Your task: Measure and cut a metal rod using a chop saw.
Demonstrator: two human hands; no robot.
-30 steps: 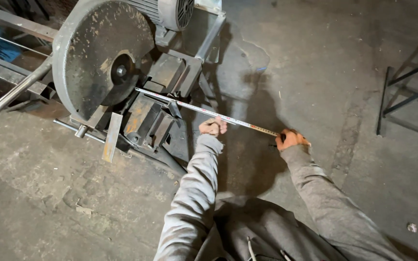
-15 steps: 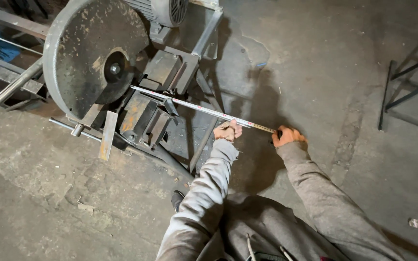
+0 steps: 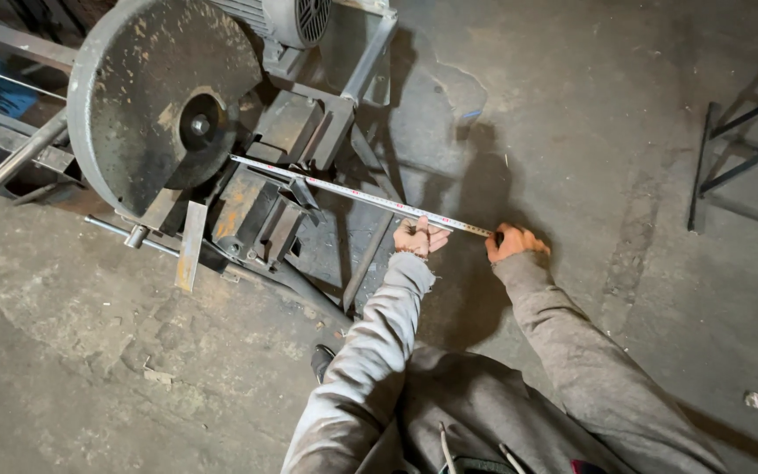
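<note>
Stretching a tape measure [image 3: 361, 195] across the chop saw [image 3: 164, 105]: thin pale blade with small dark and red marks, running from the saw's disc guard at centre left down to the two hands at frame centre. Left hand [image 3: 420, 236] cups the blade from beneath, fingers curled round it. Right hand [image 3: 513, 241] is closed on the tape's far end; whether a case sits in the fist cannot be told. Grey sleeves [image 3: 370, 351], stained concrete floor [image 3: 89, 377], dark metal frame [image 3: 739, 149] at right edge. Against the frame half a second back, both hands sit about where they were and the tape lies at much the same slant.
</note>
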